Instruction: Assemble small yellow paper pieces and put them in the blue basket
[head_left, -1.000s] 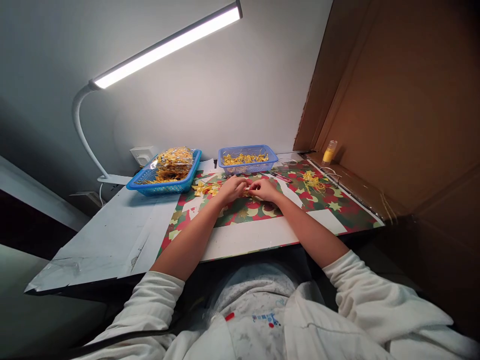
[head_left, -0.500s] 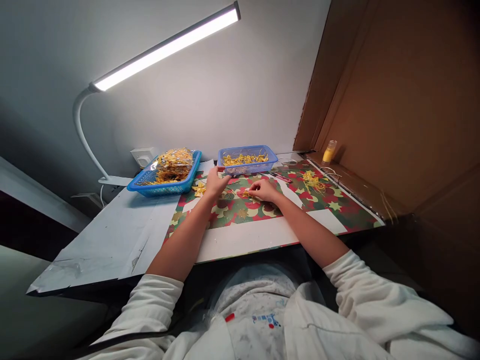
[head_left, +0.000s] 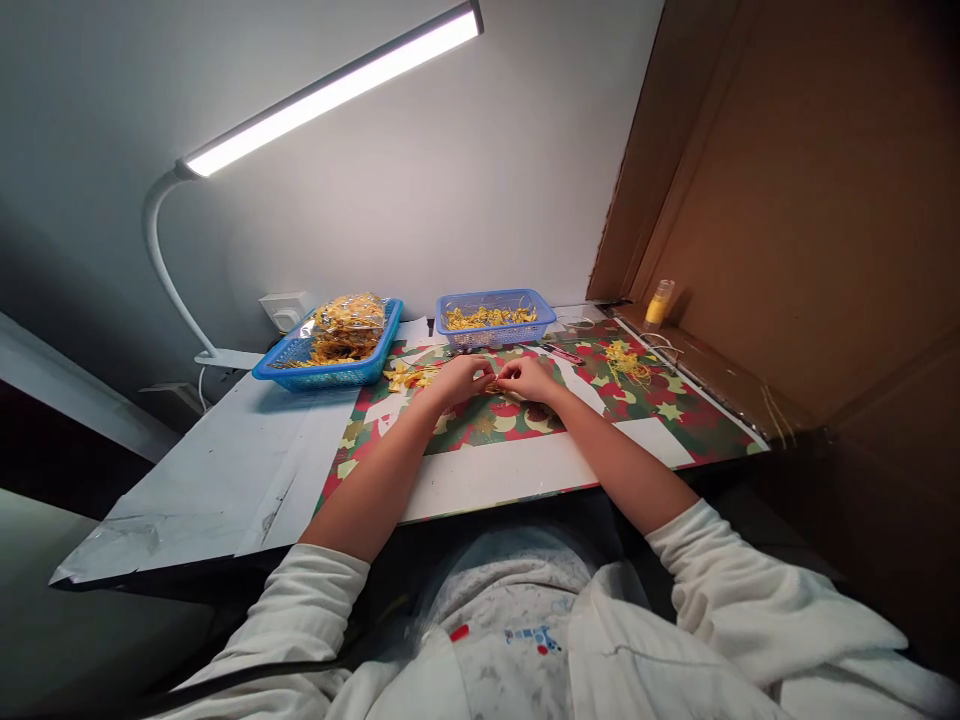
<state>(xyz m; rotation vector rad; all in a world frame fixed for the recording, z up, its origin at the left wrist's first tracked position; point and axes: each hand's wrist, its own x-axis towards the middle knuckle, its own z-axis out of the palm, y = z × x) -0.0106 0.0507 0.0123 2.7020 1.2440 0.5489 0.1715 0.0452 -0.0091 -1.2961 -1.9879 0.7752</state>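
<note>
The left hand (head_left: 459, 381), its grip too obscured to tell, bends toward the right hand (head_left: 529, 380), which pinches a small yellow piece (head_left: 496, 388) over the patterned sheet (head_left: 484, 430); 2 baskets (head_left: 334, 376) stand behind, a lit lamp (head_left: 337, 95) above.

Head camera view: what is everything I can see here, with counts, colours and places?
Lamp: one, white, lit, upper left
Wall box: one, white, behind the blue basket
Blue basket: one, table's back left
Clear bag: one, yellow pieces inside, in the blue basket
Purplish basket: one, yellow pieces inside, back middle
Loose yellow pieces: uncounted, beside the left hand
Yellow strands: one heap, right
Small container: one, clear with yellow, far right
Table: one, white left, patterned covering right
Cardboard: brown, right
Sleeves: two, white, foreground
Hands: two, bare, centre, left and right, fingertips close together
</note>
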